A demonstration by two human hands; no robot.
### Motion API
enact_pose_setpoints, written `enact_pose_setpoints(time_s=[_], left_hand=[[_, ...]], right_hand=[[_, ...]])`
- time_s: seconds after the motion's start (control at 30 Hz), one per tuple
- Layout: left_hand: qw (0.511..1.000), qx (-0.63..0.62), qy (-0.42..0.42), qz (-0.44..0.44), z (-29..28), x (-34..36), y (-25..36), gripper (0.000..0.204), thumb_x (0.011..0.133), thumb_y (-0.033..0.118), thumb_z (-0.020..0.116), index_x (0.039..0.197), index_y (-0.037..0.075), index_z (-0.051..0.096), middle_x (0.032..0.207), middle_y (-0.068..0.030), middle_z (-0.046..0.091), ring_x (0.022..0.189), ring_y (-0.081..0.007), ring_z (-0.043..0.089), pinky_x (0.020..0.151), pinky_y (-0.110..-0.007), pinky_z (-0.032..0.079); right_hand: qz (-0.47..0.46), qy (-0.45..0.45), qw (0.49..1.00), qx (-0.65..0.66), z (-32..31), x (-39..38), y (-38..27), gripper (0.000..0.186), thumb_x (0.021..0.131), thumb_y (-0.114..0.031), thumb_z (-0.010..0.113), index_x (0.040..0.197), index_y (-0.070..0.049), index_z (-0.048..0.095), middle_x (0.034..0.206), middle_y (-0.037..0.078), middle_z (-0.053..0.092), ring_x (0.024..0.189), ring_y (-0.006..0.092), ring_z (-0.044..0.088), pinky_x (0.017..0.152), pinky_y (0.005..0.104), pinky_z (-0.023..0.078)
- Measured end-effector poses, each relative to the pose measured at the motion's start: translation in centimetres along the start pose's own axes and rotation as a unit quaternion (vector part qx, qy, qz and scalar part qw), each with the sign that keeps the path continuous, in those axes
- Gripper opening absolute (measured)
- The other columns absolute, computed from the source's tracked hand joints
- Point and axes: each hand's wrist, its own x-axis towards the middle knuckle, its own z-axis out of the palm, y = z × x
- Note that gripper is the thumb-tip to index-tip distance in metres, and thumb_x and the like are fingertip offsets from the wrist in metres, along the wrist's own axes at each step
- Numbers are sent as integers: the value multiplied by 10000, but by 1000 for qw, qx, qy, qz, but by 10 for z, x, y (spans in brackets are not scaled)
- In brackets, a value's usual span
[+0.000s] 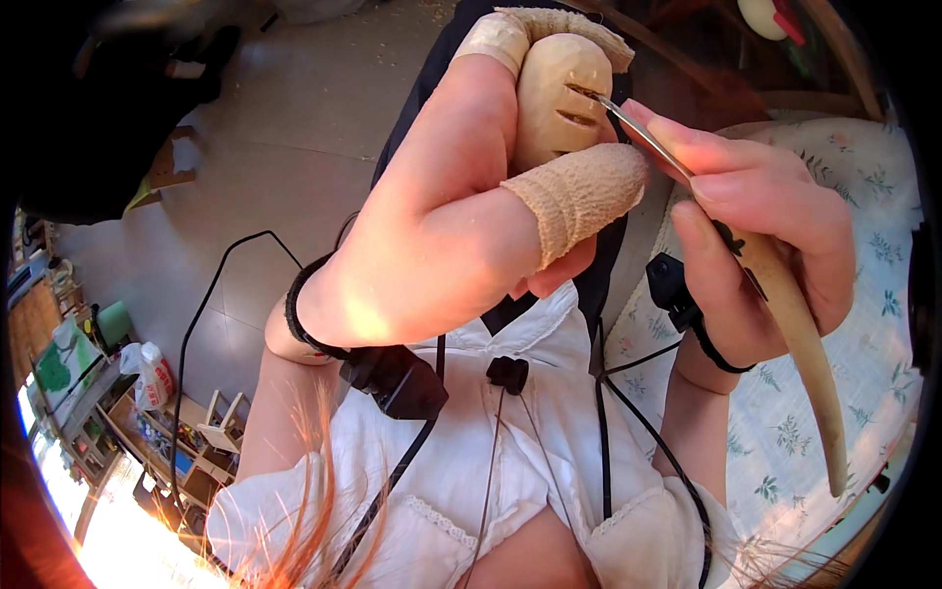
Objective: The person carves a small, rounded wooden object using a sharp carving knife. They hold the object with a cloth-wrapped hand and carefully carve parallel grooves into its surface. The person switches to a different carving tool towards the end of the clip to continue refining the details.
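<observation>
My left hand [432, 216], with beige wraps on its thumb and fingers, grips a pale carved wooden piece [549, 108]. The piece has a rounded, faceted end and horizontal slots cut into its face. My right hand [765, 226] holds a carving tool with a thin metal shaft and a long, curved, tan handle [805, 353], pen-like between thumb and fingers. The tool's tip is at the upper slot.
A pale leaf-patterned cloth [873, 275] lies at the right. Dark fabric [412, 118] is beneath the piece. Grey floor [285, 128] shows on the left, with a white plastic bag [149, 378], small wooden items [221, 422] and black cables. Dark shapes fill the upper left.
</observation>
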Motion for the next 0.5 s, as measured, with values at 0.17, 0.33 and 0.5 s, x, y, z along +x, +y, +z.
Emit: enact_pose_setpoints(time_s=[0.17,0.33,0.5], left_hand=[[984,68,140,-88,21,1,17,458,769,50,531,1169,-60,338,700,-62,509,354,-68,368,337,-176,243],[997,35,42,-45,3,3,9,460,764,49,533,1169,-52,340,717,-59,511,363,-60,366,339,-170,239],[1000,11,0,-28,-4,3,4,464,759,49,536,1169,-43,342,734,-55,513,371,-52,363,342,-164,235]], right_hand=[[-17,-14,998,-66,0,1,-3,204,694,91,572,865,21,488,859,243,589,769,279,611,693,308,505],[-28,-15,997,-71,-1,1,0,203,693,90,571,865,16,491,870,246,591,768,273,614,695,296,502],[-23,-31,997,-71,-4,2,1,204,695,99,564,868,17,492,868,248,590,779,280,614,694,299,504]])
